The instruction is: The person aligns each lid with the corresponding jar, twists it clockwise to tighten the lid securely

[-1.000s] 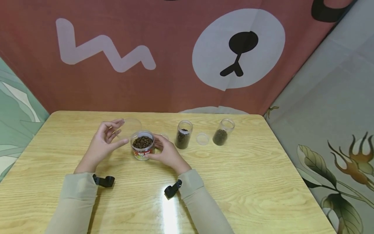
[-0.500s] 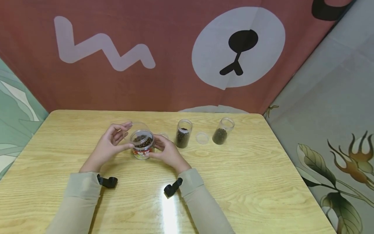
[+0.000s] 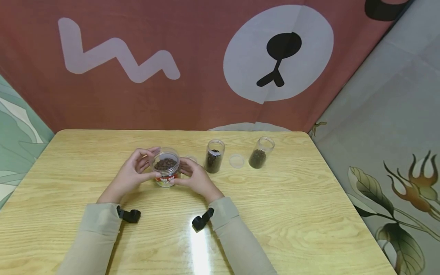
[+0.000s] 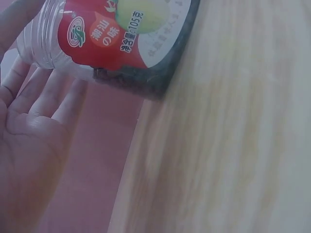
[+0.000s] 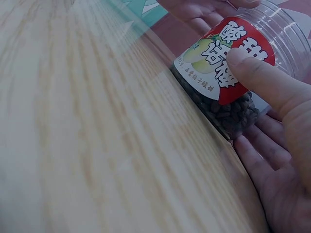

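A clear, wide-mouthed jar (image 3: 166, 179) with a red and white label stands on the table, holding small brown pieces. My right hand (image 3: 199, 178) grips its side, thumb across the label in the right wrist view and fingers behind. Over the jar's mouth sits a clear round lid (image 3: 169, 151). My left hand (image 3: 135, 170) holds that lid by its edge, thumb in front and fingers at the far side. Through the clear plastic the dark contents (image 5: 234, 114) show below the label. The left wrist view shows the ridged clear rim (image 4: 41, 36) between thumb and fingers.
To the right stand two taller uncapped clear jars (image 3: 214, 162), partly filled with dark pieces. A clear lid (image 3: 236, 161) lies between them. Another lid (image 3: 191, 157) lies partly hidden behind my right hand. The table's back edge (image 3: 103, 130) meets a red cloth.
My left hand has moved right and brought the clear lid from beside and behind the jar onto its mouth. The right hand has stayed on the jar.
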The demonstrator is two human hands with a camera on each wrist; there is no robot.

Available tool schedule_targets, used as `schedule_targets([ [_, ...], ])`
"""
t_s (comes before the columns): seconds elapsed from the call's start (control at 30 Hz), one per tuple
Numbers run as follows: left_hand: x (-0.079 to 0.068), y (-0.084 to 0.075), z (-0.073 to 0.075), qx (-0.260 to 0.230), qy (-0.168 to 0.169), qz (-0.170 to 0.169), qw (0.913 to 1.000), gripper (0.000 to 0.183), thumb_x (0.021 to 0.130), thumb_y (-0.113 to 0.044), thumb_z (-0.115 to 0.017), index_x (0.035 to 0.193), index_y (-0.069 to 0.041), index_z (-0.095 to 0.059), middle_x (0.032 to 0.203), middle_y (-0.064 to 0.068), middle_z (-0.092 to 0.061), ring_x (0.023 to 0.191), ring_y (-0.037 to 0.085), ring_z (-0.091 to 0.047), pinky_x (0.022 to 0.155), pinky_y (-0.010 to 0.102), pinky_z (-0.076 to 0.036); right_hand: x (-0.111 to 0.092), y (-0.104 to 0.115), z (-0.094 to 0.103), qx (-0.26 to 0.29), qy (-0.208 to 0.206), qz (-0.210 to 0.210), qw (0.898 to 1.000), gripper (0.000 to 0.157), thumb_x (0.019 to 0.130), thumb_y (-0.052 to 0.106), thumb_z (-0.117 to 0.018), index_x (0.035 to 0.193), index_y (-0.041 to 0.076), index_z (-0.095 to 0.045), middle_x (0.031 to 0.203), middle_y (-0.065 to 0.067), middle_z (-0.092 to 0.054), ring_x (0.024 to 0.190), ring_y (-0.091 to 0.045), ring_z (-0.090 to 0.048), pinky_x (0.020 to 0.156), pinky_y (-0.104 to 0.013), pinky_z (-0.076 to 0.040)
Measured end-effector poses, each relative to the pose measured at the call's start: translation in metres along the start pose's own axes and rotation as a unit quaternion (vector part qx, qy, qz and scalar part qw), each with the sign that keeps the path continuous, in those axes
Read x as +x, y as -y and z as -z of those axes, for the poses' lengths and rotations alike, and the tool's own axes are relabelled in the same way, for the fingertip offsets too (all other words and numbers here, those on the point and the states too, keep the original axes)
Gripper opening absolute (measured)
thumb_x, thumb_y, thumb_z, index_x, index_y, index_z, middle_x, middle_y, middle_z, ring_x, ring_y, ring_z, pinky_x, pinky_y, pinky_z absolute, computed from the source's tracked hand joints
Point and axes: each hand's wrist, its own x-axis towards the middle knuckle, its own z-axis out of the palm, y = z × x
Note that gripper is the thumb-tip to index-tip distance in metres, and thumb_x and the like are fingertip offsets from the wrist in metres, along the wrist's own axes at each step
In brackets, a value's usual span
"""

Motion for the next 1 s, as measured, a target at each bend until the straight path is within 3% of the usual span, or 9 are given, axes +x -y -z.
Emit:
schedule_targets([
  [0.37,-0.001,-0.002,-0.001,0.027,0.002,0.009,0.9996,0.052,0.086,0.003,-0.078,0.121,0.007,-0.04,0.156,0.021,-0.039,0.14,0.007,-0.043,0.111,0.015,-0.036,0.0,-0.001,-0.001,0.01,0.001,0.003,1.0,0.07,0.08,-0.001,-0.085,0.143,0.003,-0.053,0.139,-0.015,-0.059,0.13,-0.025,-0.057,0.106,-0.024,-0.046],
  [0.57,0.0,-0.003,-0.001,0.04,0.012,0.014,0.999,0.055,0.085,0.002,-0.079,0.123,0.006,-0.039,0.157,0.02,-0.038,0.144,0.013,-0.04,0.111,0.014,-0.035,0.002,-0.003,0.0,0.016,0.003,-0.003,1.0,0.072,0.08,-0.002,-0.084,0.145,0.004,-0.052,0.141,-0.015,-0.058,0.131,-0.026,-0.056,0.108,-0.027,-0.046],
  [0.67,0.001,-0.004,0.0,0.048,0.023,0.016,0.9985,0.059,0.085,0.002,-0.079,0.128,0.004,-0.038,0.159,0.021,-0.032,0.148,0.026,-0.034,0.111,0.014,-0.035,0.001,0.001,-0.001,0.017,0.003,-0.005,1.0,0.072,0.08,-0.003,-0.084,0.145,0.003,-0.051,0.141,-0.016,-0.057,0.131,-0.028,-0.056,0.109,-0.029,-0.046],
  [0.8,0.002,-0.009,-0.003,0.079,0.033,0.046,0.9953,0.075,0.091,-0.007,-0.077,0.15,-0.007,-0.031,0.161,0.02,-0.024,0.147,0.046,-0.028,0.118,0.042,-0.034,0.0,0.001,-0.001,0.013,0.002,-0.001,1.0,0.071,0.08,-0.002,-0.084,0.144,0.004,-0.053,0.139,-0.015,-0.058,0.13,-0.026,-0.057,0.108,-0.027,-0.046],
  [0.9,0.003,-0.012,-0.007,0.104,0.028,0.078,0.9911,0.082,0.094,-0.018,-0.076,0.159,-0.014,-0.026,0.16,0.02,-0.028,0.144,0.05,-0.031,0.114,0.06,-0.033,0.001,-0.002,-0.001,0.012,0.0,-0.001,1.0,0.071,0.081,0.0,-0.085,0.144,0.007,-0.053,0.139,-0.013,-0.059,0.13,-0.024,-0.057,0.106,-0.024,-0.046],
  [1.0,0.003,-0.01,-0.01,0.12,0.018,0.093,0.9882,0.081,0.093,-0.024,-0.077,0.158,-0.015,-0.029,0.156,0.021,-0.035,0.141,0.052,-0.035,0.113,0.058,-0.036,0.001,-0.002,-0.001,0.014,0.003,-0.003,1.0,0.072,0.081,0.0,-0.085,0.145,0.007,-0.053,0.14,-0.012,-0.059,0.13,-0.024,-0.057,0.107,-0.024,-0.046],
])
